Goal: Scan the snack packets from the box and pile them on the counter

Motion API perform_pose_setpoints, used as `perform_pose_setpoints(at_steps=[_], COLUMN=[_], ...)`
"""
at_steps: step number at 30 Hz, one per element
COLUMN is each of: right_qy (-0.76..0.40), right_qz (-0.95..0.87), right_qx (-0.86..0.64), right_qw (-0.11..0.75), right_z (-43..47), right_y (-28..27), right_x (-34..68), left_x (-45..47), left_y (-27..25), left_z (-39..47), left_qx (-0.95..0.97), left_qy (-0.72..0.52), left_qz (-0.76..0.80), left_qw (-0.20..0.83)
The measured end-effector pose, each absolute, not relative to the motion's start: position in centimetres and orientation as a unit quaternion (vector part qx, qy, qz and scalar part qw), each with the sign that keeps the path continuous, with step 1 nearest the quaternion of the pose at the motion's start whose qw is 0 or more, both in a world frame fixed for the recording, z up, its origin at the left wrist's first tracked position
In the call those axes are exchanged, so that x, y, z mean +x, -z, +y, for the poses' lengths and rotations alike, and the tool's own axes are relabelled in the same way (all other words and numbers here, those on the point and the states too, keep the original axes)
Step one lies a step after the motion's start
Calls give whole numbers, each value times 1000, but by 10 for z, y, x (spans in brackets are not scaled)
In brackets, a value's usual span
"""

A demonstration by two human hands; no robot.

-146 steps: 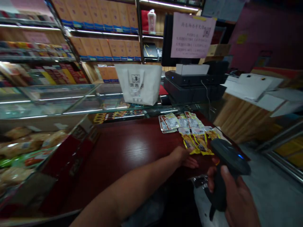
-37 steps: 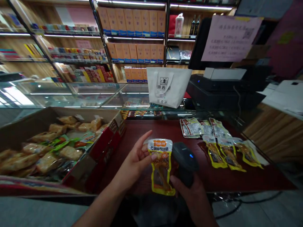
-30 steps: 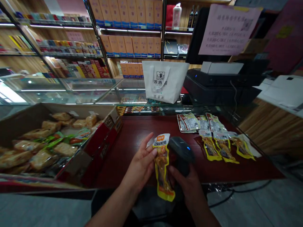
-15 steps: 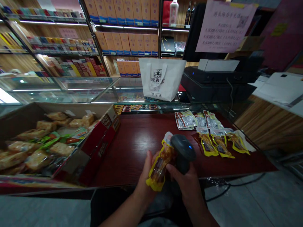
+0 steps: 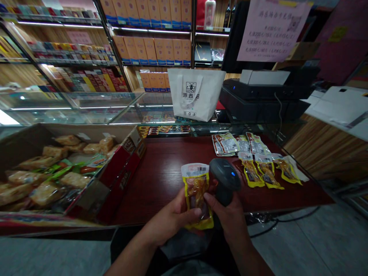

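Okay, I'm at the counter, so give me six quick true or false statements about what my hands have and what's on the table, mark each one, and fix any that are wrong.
1. Your left hand holds a pouch. True.
2. Your right hand grips a scanner. True.
3. The scanner shows a green light. False: its light is blue.
4. Three yellow-edged packets lie on the table. True.
5. Those packets lie left of the pouch. False: in your view they lie to its right.
6. The table is white. False: it is dark red.
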State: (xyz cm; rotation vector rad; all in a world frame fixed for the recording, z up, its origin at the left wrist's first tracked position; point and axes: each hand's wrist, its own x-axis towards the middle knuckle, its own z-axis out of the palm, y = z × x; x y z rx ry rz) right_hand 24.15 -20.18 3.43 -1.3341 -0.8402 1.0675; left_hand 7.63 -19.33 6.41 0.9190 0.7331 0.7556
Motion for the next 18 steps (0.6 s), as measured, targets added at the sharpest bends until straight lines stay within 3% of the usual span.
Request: perform_pose_setpoints(at_steps=[7, 18], right_qy=[-472, -505], right_qz=[-365, -463], right_qx=[-525, -513], right_qw=[607, 517], right_z=[-208, -228], right_y=[-44, -60], right_x=[245, 242], left_x=[77, 85], left_y=[-46, -36], left_z=[-177, -158], left_qx=[358, 378], left_qy=[-445, -506], left_qz=[413, 460], left_qw=[710, 625])
